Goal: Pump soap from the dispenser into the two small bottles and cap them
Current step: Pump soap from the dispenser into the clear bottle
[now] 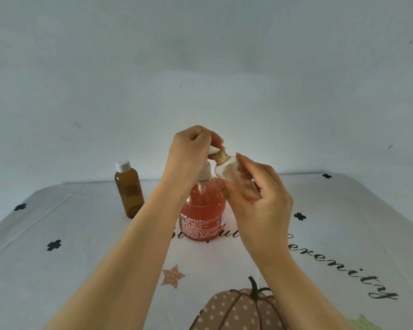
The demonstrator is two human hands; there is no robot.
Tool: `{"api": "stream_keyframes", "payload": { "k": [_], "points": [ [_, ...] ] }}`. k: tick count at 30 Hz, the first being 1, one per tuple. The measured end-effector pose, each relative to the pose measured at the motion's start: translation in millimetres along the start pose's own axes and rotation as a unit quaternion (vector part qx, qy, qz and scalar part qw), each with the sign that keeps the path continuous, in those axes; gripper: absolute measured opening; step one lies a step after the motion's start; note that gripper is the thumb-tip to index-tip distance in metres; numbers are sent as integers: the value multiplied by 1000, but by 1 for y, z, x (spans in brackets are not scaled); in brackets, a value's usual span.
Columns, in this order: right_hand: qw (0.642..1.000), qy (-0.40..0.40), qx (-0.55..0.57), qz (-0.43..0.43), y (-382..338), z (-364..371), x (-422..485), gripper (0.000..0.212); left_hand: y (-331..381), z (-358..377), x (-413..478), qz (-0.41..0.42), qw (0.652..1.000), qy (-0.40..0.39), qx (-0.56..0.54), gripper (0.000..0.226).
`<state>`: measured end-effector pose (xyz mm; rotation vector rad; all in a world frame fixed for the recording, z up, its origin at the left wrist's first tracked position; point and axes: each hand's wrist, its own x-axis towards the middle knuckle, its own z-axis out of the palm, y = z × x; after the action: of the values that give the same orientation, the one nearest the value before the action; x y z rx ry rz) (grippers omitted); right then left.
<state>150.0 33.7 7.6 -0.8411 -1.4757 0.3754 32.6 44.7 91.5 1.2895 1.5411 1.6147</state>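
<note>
A clear dispenser [202, 217] of pink-orange soap stands mid-table. Its white pump head [213, 150] is under my left hand [188, 153], whose fingers are closed over it. My right hand [260, 196] holds a small whitish bottle [227, 171] tilted, with its open gold-threaded neck [221, 157] against the pump spout. A small amber bottle [129, 190] with a white cap [122, 166] stands upright to the dispenser's left, apart from both hands.
The table [57, 270] carries a white cloth printed with black clovers, a star, a dotted pumpkin and script lettering. A pale wall rises close behind the table's far edge.
</note>
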Motion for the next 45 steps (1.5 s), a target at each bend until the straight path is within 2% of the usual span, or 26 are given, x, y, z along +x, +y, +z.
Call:
{"api": "stream_keyframes", "payload": {
  "k": [11, 18, 22, 26, 30, 36, 40, 42, 45],
  "points": [
    [999, 14, -18, -33, 1, 1, 0, 53, 0, 0, -1, 9, 1000, -7, -4, 32],
    [1000, 18, -14, -7, 5, 3, -3, 52, -7, 3, -4, 42, 999, -26, 9, 33],
    [999, 10, 16, 37, 8, 7, -8, 52, -13, 4, -4, 35, 999, -18, 9, 31],
    [999, -4, 22, 35, 7, 7, -7, 53, -12, 4, -5, 27, 1000, -2, -1, 31],
    [998, -40, 14, 44, 7, 6, -6, 60, -7, 5, -7, 13, 999, 9, -29, 29],
    [991, -98, -90, 26, 8, 2, -5, 64, -4, 2, -8, -20, 997, 11, -69, 26],
    [964, -191, -181, 35, -2, -5, -2, 69, -5, 3, -10, -20, 997, 16, -76, 25],
    [960, -226, -155, 59, -3, -8, 0, 71, -6, 3, -11, -20, 997, 20, -70, 26],
    [960, -255, -55, 98, -2, -16, 5, 83, -6, 3, -11, -16, 998, 22, -59, 25]
  ]
}}
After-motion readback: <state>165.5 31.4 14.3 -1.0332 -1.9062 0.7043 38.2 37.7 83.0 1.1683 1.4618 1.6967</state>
